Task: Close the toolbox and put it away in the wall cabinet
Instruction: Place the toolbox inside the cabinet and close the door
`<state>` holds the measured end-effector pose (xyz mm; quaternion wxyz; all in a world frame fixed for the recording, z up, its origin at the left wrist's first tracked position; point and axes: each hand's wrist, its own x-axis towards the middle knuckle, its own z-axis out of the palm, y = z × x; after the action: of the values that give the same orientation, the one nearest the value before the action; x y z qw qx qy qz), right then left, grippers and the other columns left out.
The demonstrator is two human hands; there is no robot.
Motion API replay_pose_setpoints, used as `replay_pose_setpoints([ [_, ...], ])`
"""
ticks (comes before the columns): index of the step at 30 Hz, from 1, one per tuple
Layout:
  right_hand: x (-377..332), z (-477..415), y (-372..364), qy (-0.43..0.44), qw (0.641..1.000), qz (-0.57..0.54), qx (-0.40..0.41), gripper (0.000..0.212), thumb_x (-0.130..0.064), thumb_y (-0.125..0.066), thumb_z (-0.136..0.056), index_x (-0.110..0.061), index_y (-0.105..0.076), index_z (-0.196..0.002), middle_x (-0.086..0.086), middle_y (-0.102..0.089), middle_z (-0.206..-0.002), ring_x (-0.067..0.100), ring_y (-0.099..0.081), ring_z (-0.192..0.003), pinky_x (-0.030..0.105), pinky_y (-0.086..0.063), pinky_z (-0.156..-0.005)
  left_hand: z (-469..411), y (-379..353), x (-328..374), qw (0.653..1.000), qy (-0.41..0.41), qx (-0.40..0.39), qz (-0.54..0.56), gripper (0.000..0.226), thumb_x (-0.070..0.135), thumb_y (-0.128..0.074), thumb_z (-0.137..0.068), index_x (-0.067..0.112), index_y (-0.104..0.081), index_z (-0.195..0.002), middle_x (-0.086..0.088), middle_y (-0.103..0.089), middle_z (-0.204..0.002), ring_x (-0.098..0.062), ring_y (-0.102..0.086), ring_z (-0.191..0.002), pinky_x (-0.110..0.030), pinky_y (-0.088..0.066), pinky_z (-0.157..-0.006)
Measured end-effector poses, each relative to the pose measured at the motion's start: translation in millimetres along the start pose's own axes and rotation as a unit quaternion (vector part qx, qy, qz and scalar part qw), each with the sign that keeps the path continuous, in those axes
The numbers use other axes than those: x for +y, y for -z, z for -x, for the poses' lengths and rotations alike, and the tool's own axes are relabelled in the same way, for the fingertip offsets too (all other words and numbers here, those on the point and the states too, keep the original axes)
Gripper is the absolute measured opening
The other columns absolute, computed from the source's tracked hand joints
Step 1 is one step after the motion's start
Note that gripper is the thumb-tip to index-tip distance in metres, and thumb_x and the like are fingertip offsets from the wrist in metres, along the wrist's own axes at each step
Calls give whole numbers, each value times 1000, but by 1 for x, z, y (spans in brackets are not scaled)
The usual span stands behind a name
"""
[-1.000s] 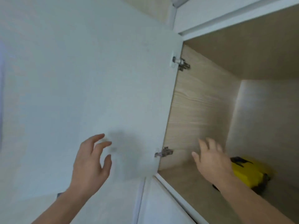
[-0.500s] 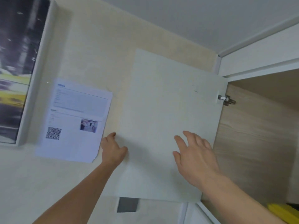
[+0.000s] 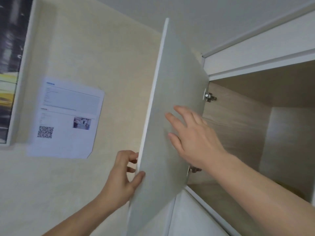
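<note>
The wall cabinet (image 3: pixel 238 133) stands open at the right, its wood-grain inside showing. Its white door (image 3: pixel 170 99) is swung partway out, edge toward me. My left hand (image 3: pixel 122 176) grips the door's free edge near the bottom, fingers behind it and thumb on the inner face. My right hand (image 3: pixel 192 138) lies flat on the inner face with fingers spread. Only a sliver of the yellow toolbox (image 3: pixel 289 190) shows on the cabinet floor, behind my right forearm.
A printed sheet with a QR code (image 3: pixel 66 118) hangs on the beige wall to the left. A framed picture (image 3: pixel 10 65) is at the far left. Two metal hinges (image 3: pixel 208 97) hold the door. Another white cabinet door (image 3: pixel 196 218) lies below.
The door has swung away from the wall toward the cabinet. My left hand moved from behind its edge to gripping it. The toolbox has almost dropped out of view.
</note>
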<state>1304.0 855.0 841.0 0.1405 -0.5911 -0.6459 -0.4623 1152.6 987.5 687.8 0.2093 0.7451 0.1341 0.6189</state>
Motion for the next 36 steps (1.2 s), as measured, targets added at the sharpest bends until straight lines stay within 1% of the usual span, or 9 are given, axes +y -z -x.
replay_pose_setpoints([
  [3, 9, 15, 25, 26, 998, 44, 40, 52, -38, -41, -94, -17, -41, -141, 15, -38, -150, 34, -31, -139, 49, -26, -113, 17, -37, 37, 993, -92, -77, 13, 54, 31, -70, -80, 18, -48, -127, 2, -41, -137, -13, -47, -126, -30, -48, -93],
  [6, 32, 38, 42, 7, 991, 123, 43, 50, -42, -39, -95, -19, -45, -139, 12, -37, -152, 39, -29, -139, 55, -24, -114, 22, -84, 68, 978, -144, -147, 25, 67, 55, -61, -82, 43, -27, -138, 14, -23, -154, -9, -31, -139, -37, -38, -106],
  [9, 68, 69, 53, 5, 977, 214, -15, 50, -43, -33, -97, -16, -51, -135, 12, -36, -153, 38, -22, -143, 56, -16, -116, 23, -131, 85, 965, -175, -196, 8, 74, 66, -54, -81, 48, -16, -142, 29, -1, -156, 5, -15, -141, -35, -33, -113],
  [12, 103, 97, 61, 0, 959, 270, -86, 52, -43, -28, -97, -15, -51, -135, 12, -32, -155, 36, -14, -146, 56, -11, -117, 22, -171, 87, 937, -246, -245, -29, 80, 66, -46, -87, 27, -17, -150, 17, 8, -160, -2, -4, -145, -39, -29, -114],
  [16, 142, 119, 69, 19, 931, 330, -156, 51, -41, -29, -98, -11, -57, -128, 15, -40, -150, 37, -22, -143, 55, -14, -117, 13, -217, 85, 898, -337, -270, -89, 86, 71, -39, -86, 32, 2, -150, 11, 17, -160, -12, 5, -147, -50, -21, -115],
  [19, 166, 127, 73, 37, 907, 366, -204, 50, -42, -32, -98, -12, -57, -129, 15, -44, -147, 37, -29, -141, 54, -21, -115, 4, -251, 82, 867, -390, -284, -121, 96, 74, -42, -80, 27, 2, -152, 2, 17, -161, -18, 10, -146, -52, -12, -113],
  [23, 192, 133, 79, 42, 877, 409, -251, 53, -48, -34, -95, -16, -53, -133, 14, -43, -148, 36, -34, -139, 51, -26, -114, -1, -291, 84, 853, -418, -285, -126, 108, 74, -51, -73, 19, -2, -152, -12, 6, -162, -30, 4, -147, -57, -22, -111],
  [31, 232, 151, 65, 9, 843, 444, -304, 58, -49, -27, -98, -21, -26, -149, 10, -20, -160, 36, -14, -145, 51, -14, -116, -2, -345, 102, 856, -414, -264, -164, 114, 68, -71, -58, 10, -29, -147, -21, -13, -156, -41, -21, -142, -65, -39, -97],
  [36, 239, 148, 61, 18, 850, 437, -296, 55, -46, -40, -96, -16, -40, -141, 15, -36, -152, 40, -28, -140, 53, -25, -111, -3, -356, 99, 856, -412, -268, -162, 119, 67, -73, -54, 11, -26, -148, -21, -11, -158, -39, -17, -143, -67, -35, -99],
])
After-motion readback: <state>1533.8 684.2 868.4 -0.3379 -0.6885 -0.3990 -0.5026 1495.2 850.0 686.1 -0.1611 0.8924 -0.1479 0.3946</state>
